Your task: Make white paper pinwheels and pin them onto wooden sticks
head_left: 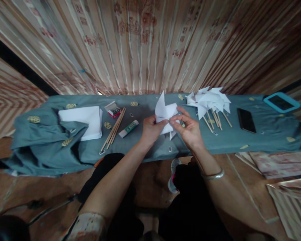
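Note:
Between my two hands is a white paper pinwheel point(171, 110), its folded points sticking up and down. My left hand point(152, 129) grips its left side, with the thumb pressed near the middle. From the other side my right hand point(189, 129) pinches the paper near the centre, thumb and fingers close together. Whether a pin is between the fingertips I cannot make out. To the right lie several finished white pinwheels point(212, 100) in a heap, their wooden sticks point(217, 119) pointing toward me.
A stack of white paper point(94, 122) lies left, partly under a fold of the grey-green cloth point(52, 134). Nearby are a small open box point(113, 109), several loose wooden sticks point(115, 129) and a glue stick point(128, 129). A dark phone point(246, 120) and blue-framed tablet point(281, 102) lie right.

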A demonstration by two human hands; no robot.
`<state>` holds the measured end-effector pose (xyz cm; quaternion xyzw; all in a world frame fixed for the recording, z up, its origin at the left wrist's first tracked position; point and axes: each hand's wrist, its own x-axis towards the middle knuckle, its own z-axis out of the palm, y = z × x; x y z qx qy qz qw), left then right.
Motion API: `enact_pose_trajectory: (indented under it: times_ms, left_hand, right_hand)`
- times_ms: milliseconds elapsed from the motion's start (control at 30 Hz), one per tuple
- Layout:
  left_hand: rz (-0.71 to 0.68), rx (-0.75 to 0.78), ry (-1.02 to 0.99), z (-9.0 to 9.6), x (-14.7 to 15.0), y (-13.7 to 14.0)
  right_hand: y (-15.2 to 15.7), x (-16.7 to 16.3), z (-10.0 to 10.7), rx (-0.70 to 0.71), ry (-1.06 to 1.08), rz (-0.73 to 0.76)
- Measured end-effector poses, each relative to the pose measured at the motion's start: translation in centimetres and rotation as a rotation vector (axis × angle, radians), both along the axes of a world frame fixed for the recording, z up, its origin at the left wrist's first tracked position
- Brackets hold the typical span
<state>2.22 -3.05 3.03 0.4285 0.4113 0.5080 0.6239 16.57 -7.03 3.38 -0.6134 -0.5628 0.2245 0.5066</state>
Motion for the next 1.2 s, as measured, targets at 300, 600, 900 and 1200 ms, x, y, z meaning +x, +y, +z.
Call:
enact_pose_trajectory:
  times_ms: [300,600,900,1200]
  left_hand:
    - [0.025,-0.088,-0.155,-0.01,-0.08,-0.07]
    - [0.041,-0.07,-0.168,-0.11,-0.1,0.12]
    - [0.048,0.035,-0.036,-0.45,-0.35,0.49]
    - [0.034,0.147,0.111,-0.6,-0.43,0.25]
  right_hand:
    - [-0.1,-0.26,0.29,0.046,0.016,0.003]
    - [0.04,-0.42,0.36,0.059,0.026,0.029]
    - [-0.18,-0.56,0.38,0.075,-0.006,0.028]
    - [-0.15,-0.68,0.62,0.079,-0.011,0.021]
